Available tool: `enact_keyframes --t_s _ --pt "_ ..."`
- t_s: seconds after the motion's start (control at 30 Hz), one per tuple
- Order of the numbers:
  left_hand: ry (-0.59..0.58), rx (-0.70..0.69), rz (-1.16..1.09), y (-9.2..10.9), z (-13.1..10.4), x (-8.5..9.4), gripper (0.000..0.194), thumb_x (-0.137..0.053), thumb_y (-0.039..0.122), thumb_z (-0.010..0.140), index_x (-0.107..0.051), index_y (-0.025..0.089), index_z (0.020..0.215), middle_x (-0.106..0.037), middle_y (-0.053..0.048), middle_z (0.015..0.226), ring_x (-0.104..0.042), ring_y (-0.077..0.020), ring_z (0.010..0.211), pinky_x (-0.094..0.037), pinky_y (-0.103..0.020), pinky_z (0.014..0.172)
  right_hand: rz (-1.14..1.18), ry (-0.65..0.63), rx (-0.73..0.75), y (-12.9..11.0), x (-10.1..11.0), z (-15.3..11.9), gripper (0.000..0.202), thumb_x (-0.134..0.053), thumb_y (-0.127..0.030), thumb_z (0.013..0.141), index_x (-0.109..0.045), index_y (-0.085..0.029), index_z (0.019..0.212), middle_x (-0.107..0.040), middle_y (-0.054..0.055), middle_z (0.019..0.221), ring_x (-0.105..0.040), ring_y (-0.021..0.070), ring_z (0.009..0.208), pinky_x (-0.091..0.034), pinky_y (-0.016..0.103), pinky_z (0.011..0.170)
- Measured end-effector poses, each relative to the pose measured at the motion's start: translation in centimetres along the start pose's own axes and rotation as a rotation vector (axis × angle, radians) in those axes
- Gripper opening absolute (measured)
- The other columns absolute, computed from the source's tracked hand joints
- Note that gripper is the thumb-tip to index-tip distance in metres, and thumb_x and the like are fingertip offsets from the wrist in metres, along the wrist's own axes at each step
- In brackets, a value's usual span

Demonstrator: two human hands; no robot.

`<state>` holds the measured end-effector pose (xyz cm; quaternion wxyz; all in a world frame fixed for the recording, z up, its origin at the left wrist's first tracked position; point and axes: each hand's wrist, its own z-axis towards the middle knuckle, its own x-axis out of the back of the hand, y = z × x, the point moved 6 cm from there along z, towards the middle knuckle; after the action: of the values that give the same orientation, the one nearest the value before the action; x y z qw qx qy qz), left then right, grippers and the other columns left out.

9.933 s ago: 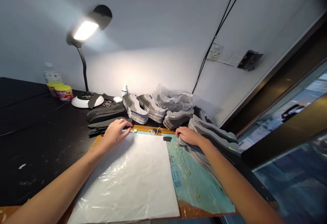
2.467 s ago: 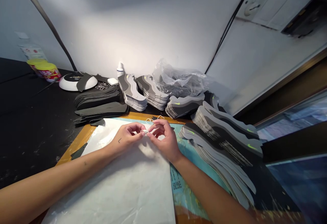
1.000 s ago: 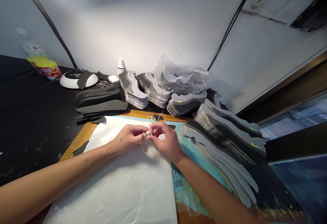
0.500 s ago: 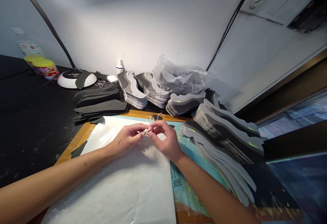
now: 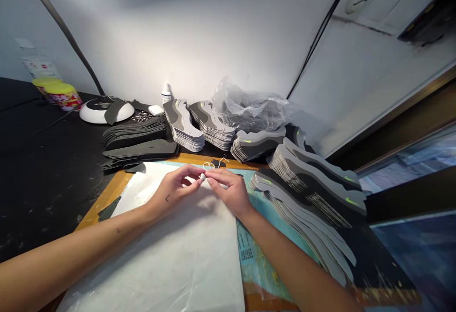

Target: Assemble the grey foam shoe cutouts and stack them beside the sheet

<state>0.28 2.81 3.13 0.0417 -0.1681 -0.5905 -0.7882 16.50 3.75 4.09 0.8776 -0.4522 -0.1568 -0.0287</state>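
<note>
Just above the far part of a white sheet, my left hand and my right hand meet at the fingertips. Between them is a small whitish piece, too small to identify, pinched by my left thumb and fingers. My right fingertips touch its right side, closed around it. Beyond my hands, a loop of white string lies at the board's far edge beside a dark scrap.
Stacks of grey shoe-shaped pieces stand right and behind, with dark stacks at left. Further back are a plastic bag, a white bottle, a lamp base and yellow-lidded tubs.
My right fingers have straightened and drawn together, narrowing the gap between thumb and fingers. The small piece has turned slightly between my fingertips.
</note>
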Motion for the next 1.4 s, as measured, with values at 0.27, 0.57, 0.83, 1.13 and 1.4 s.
enact_keyframes --t_s 0.27,0.57,0.83,1.13,1.4 --pt "-0.029 -0.006 0.008 -0.5 0.2 -0.3 0.031 -0.065 0.039 0.088 -0.073 0.018 0.110 -0.074 -0.009 0.112 -0.069 -0.0215 0.094 -0.056 -0.027 0.074 -0.086 0.021 -0.015 0.1 0.1 0.0 0.011 -0.072 -0.019 0.080 -0.078 -0.025 0.087 -0.078 0.004 0.096 -0.073 0.0216 0.090 -0.059 0.039 0.089" --pt "0.015 -0.082 0.001 0.5 -0.2 -0.1 0.027 -0.068 0.036 0.087 -0.066 0.017 0.106 -0.073 -0.007 0.099 -0.070 -0.0173 0.084 -0.057 -0.023 0.067 -0.094 -0.068 0.029 -1.1 0.5 0.4 0.010 -0.070 -0.019 0.079 -0.071 -0.024 0.088 -0.073 0.004 0.097 -0.067 0.0193 0.096 -0.054 0.035 0.088" --pt "0.028 -0.103 0.015 0.9 -0.4 -0.2 0.021 -0.070 0.034 0.084 -0.072 0.015 0.093 -0.076 -0.007 0.088 -0.069 -0.0156 0.073 -0.059 -0.024 0.065 -0.121 -0.104 0.165 -1.5 1.3 0.7 0.007 -0.077 -0.027 0.080 -0.073 -0.027 0.087 -0.075 0.002 0.094 -0.068 0.0195 0.092 -0.052 0.038 0.088" --pt "-0.036 -0.106 0.003 1.0 -0.2 -0.2 0.021 -0.068 0.034 0.084 -0.072 0.014 0.090 -0.074 -0.008 0.086 -0.067 -0.0146 0.072 -0.053 -0.019 0.056 -0.239 -0.080 0.245 -2.4 1.1 0.4 0.011 -0.071 -0.020 0.078 -0.070 -0.026 0.087 -0.073 0.002 0.094 -0.068 0.0191 0.089 -0.053 0.037 0.084" --pt "-0.110 -0.191 0.021 1.7 -0.7 -0.8 0.008 -0.063 0.017 0.073 -0.061 0.014 0.080 -0.062 0.000 0.065 -0.056 -0.0090 0.055 -0.049 -0.017 0.050 -0.239 -0.183 0.308 -2.6 0.0 -0.6 0.011 -0.064 -0.022 0.080 -0.063 -0.024 0.091 -0.070 0.004 0.099 -0.066 0.0172 0.088 -0.056 0.033 0.082"
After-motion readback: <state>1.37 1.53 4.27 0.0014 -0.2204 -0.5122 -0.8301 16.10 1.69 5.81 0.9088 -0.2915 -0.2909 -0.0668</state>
